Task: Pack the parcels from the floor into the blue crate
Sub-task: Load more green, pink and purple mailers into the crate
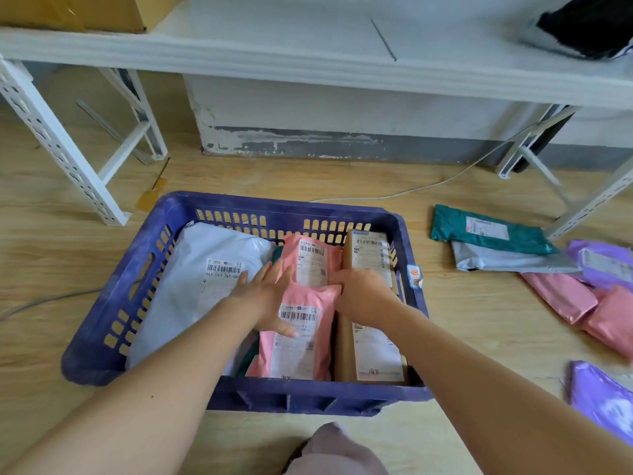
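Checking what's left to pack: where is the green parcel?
In the head view, the green parcel lies on the floor right of the blue crate, overlapping a grey parcel beside the shelf leg.

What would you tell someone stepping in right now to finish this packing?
Left hand: open, flat on the near pink parcel. Right hand: fingers curled on that parcel's top edge.
In the blue crate: white bag, far pink parcel, far brown box, near brown box, plus the held parcel.
Left on the floor to the right: teal parcel, grey parcel, far purple parcel, near purple parcel, two pink floor parcels.
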